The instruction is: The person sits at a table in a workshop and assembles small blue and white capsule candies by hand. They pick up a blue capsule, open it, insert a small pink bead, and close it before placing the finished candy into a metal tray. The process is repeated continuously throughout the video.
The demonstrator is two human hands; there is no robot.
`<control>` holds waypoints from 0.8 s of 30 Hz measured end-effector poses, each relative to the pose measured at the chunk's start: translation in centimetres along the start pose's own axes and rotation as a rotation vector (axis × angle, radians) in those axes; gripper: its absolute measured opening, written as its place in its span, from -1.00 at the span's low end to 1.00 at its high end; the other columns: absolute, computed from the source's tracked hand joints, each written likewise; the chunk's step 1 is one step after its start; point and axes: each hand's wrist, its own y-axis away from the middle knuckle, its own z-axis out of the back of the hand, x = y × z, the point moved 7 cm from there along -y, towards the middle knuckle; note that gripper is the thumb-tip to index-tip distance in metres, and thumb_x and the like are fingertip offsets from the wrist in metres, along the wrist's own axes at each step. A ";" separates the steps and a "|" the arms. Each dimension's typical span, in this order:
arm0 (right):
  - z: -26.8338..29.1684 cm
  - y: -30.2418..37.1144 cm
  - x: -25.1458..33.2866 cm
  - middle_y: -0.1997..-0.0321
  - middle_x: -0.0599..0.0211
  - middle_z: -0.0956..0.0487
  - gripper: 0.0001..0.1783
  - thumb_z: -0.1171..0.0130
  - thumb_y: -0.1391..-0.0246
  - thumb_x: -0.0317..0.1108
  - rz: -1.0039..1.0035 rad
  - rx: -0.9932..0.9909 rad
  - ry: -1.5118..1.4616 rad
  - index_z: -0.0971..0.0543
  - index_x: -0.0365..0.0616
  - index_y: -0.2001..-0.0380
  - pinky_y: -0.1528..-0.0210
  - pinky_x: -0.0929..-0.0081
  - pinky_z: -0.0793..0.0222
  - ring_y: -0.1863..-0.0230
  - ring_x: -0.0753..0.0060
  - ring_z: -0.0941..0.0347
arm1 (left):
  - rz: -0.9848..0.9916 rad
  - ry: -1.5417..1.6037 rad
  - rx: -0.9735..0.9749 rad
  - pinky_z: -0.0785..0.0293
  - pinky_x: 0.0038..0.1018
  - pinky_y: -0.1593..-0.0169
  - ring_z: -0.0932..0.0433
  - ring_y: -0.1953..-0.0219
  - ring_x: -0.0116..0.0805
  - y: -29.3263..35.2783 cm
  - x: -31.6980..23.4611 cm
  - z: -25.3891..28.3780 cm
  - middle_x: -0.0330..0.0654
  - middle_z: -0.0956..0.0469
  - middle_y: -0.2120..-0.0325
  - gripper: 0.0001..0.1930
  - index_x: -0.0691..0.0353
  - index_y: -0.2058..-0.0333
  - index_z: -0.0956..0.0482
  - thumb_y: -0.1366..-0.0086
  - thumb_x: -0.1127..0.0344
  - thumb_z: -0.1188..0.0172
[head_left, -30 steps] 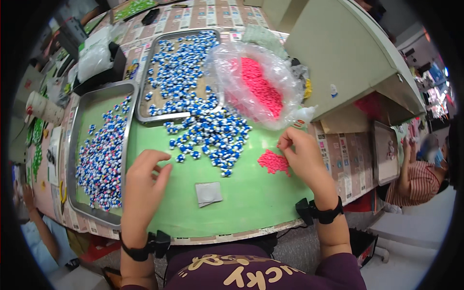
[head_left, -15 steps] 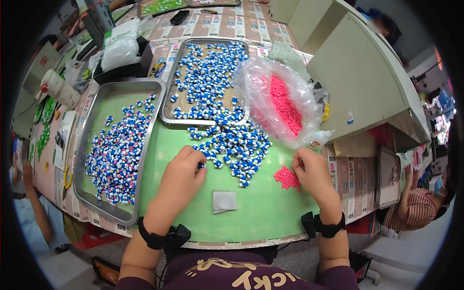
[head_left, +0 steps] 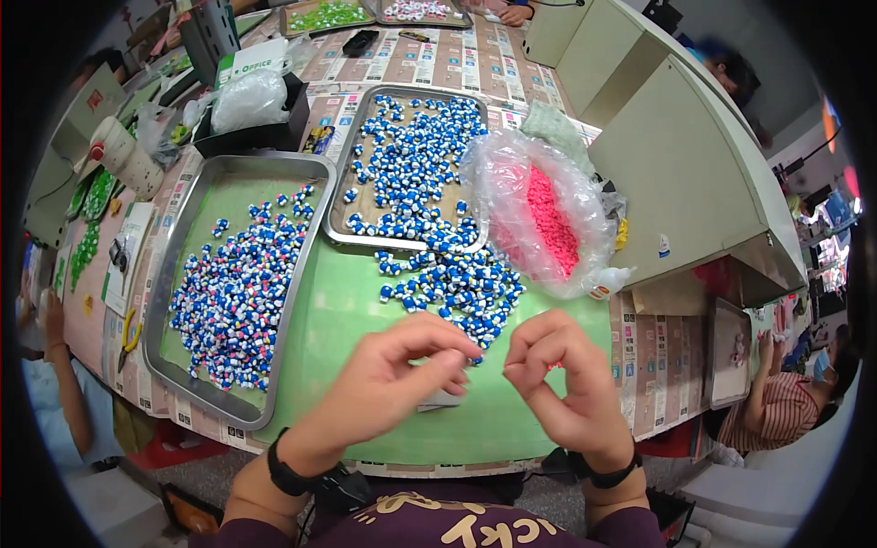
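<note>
Above the green mat (head_left: 329,338), my left hand (head_left: 393,370) is closed in a pinch, a small blue-and-white piece (head_left: 476,361) showing at its fingertips, mostly hidden. Facing it a short gap away, my right hand (head_left: 571,384) pinches thumb and forefinger together; whatever it holds is too small or hidden. Beyond both hands, a loose heap of blue-and-white pieces (head_left: 457,288) spills from a metal tray (head_left: 331,215). Small pink pieces (head_left: 554,367) show faintly through the curl of my right fingers. A pale grey square (head_left: 443,400) lies partly under my left hand.
At left, a second metal tray (head_left: 164,301) holds more blue-and-white pieces, some with pink bits. A clear plastic bag (head_left: 498,173) of pink pieces lies at right, beside a small white bottle (head_left: 610,281). Yellow-handled pliers (head_left: 131,338) are far left; a grey cabinet (head_left: 685,173) stands right.
Both hands have come together over the mat's middle, the left from the heap's edge and the right from the pink pile. The whole view has shifted slightly.
</note>
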 end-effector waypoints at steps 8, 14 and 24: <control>-0.9 -0.4 1.0 0.31 0.30 -0.49 -0.73 -0.18 0.11 -0.69 0.175 -0.016 0.055 -0.42 -0.09 0.39 0.16 0.38 -0.22 0.27 0.27 -0.40 | 0.140 0.204 0.106 -0.56 -0.54 0.18 -0.55 0.29 -0.50 0.1 1.6 -1.2 -0.23 -0.53 0.29 -0.83 0.35 0.15 -0.53 -0.36 0.38 -0.10; -0.7 0.0 -0.1 0.30 0.28 -0.52 -0.73 -0.23 0.06 -0.68 0.073 -0.059 -0.050 -0.37 -0.12 0.44 0.16 0.50 -0.34 0.24 0.42 -0.44 | 0.026 0.025 0.025 -0.55 -0.54 0.21 -0.54 0.32 -0.50 -0.1 1.1 -0.9 -0.23 -0.53 0.33 -0.89 0.33 0.23 -0.55 -0.32 0.43 -0.14; -2.0 1.2 -3.4 0.28 0.36 -0.48 -0.78 -0.21 -0.06 -0.60 -0.361 -0.042 -0.593 -0.35 -0.15 0.42 0.09 0.53 -0.37 0.19 0.58 -0.42 | -0.705 -0.972 -0.138 -0.48 -0.43 0.36 -0.54 0.37 -0.20 1.7 -3.1 -2.5 -0.10 -0.52 0.36 -0.79 0.32 0.34 -0.54 0.00 0.61 -0.30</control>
